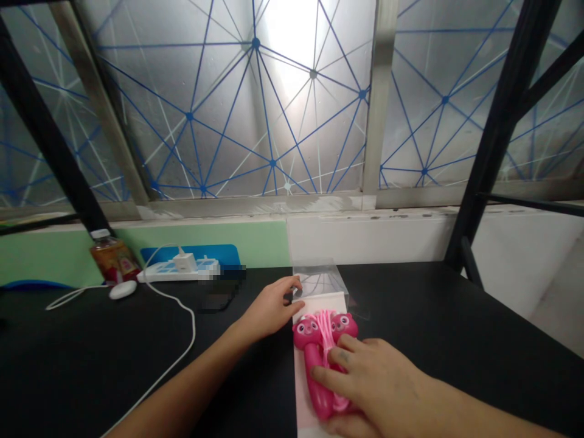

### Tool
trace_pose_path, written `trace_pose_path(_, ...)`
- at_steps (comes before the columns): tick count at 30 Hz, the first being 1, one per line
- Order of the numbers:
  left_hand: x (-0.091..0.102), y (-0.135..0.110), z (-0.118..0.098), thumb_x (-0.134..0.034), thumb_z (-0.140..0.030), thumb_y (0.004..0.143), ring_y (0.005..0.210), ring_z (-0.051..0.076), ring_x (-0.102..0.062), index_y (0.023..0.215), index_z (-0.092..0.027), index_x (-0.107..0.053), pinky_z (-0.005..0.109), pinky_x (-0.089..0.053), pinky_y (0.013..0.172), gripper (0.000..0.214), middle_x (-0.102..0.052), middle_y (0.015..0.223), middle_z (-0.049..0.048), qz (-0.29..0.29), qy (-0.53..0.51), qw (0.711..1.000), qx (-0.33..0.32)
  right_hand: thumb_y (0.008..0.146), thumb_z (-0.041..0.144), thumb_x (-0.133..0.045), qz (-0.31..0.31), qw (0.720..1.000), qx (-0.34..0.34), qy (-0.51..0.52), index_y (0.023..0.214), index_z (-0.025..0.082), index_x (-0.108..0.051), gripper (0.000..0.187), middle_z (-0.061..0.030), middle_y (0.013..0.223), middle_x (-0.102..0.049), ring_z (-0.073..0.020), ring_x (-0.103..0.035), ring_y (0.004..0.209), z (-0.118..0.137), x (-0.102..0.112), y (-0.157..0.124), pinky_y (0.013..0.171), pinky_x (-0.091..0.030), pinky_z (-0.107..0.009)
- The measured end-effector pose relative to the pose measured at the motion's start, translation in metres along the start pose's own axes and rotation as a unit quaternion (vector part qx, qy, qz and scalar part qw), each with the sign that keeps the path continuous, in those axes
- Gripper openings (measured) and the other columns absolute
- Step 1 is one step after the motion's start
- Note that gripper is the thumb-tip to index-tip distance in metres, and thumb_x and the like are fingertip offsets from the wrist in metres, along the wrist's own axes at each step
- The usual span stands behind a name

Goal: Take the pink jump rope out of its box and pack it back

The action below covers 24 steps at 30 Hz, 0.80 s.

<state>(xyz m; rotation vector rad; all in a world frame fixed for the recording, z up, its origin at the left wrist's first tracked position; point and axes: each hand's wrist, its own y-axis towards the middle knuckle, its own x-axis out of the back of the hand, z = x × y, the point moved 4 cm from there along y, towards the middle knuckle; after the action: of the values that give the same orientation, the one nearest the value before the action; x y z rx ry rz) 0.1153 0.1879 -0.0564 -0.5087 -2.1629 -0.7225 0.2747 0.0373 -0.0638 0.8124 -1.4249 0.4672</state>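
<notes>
A pink skipping rope (316,377) lies on a pale card (305,398). Its two handles have bear-faced tops, and the lighter pink cord is bundled between them. My right hand (371,380) is closed over the right handle and the cord, its fingertips reaching the left handle. Beyond the card's far end sits clear plastic packaging (322,281), open-looking and reflecting light. My left hand (272,306) holds the left edge of this packaging, fingers curled at the plastic and thumb over the card. The right handle is mostly hidden under my right hand.
Across the black table (433,340), a white power strip (159,271) with a plugged-in charger (184,262) stands against the wall. A white cable (193,322) runs toward me on the left. Nearby are a drink bottle (114,258), a white oval object (123,290) and a blurred dark object (221,292).
</notes>
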Motion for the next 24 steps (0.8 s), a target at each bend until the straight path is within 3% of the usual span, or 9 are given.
trace_pose_path(3,0.001,0.000,0.001,-0.066,-0.029,0.081,0.096,0.022,-0.064,0.100,-0.020,-0.060,0.034,-0.057,0.080,0.022,-0.061,0.124,0.0070,-0.011,0.020,1.000,0.006,0.087,0.060,-0.054,-0.006,1.000,-0.013,-0.009,0.126,0.023,-0.053,0.054,-0.0089,0.102,-0.068,-0.0314,-0.060,0.093,0.002,-0.001,0.002,0.061,-0.051,-0.036)
trace_pose_path(7,0.002,-0.002,-0.006,-0.057,-0.024,0.086,0.100,0.021,-0.063,0.103,-0.020,-0.062,0.034,-0.055,0.085,0.018,-0.062,0.121,0.0078,0.004,0.014,1.000,-0.016,0.090,0.054,-0.052,-0.012,0.999,-0.034,-0.019,0.126,0.022,-0.053,0.048,-0.0089,0.103,-0.067,-0.0311,-0.060,0.092,-0.002,-0.002,0.006,0.060,-0.052,-0.036)
trace_pose_path(12,-0.004,-0.012,-0.016,-0.052,-0.016,0.085,0.104,0.020,-0.062,0.107,-0.020,-0.061,0.032,-0.055,0.086,0.025,-0.060,0.124,0.0068,0.033,-0.024,0.999,-0.036,0.092,0.049,-0.053,-0.025,0.997,-0.051,-0.042,0.127,0.021,-0.053,0.045,-0.0087,0.102,-0.067,-0.0284,-0.059,0.091,-0.020,-0.010,0.014,0.065,-0.052,-0.037)
trace_pose_path(17,-0.005,-0.018,-0.029,-0.051,-0.011,0.083,0.110,0.022,-0.058,0.115,-0.022,-0.060,0.034,-0.053,0.090,0.034,-0.060,0.122,0.0075,0.058,0.010,0.997,-0.057,0.097,0.044,-0.049,-0.042,0.994,-0.069,-0.078,0.132,0.020,-0.050,0.043,-0.0114,0.108,-0.067,-0.0278,-0.059,0.095,-0.035,-0.017,0.019,0.071,-0.053,-0.039)
trace_pose_path(24,0.003,-0.014,-0.034,-0.050,-0.013,0.086,0.110,0.021,-0.058,0.116,-0.022,-0.059,0.032,-0.052,0.089,0.032,-0.058,0.126,0.0067,0.060,0.014,0.995,-0.073,0.098,0.044,-0.048,-0.104,0.987,-0.013,-0.125,0.136,0.013,-0.049,0.048,-0.0186,0.127,-0.061,-0.0360,-0.056,0.113,-0.009,0.005,0.011,0.088,-0.047,-0.049)
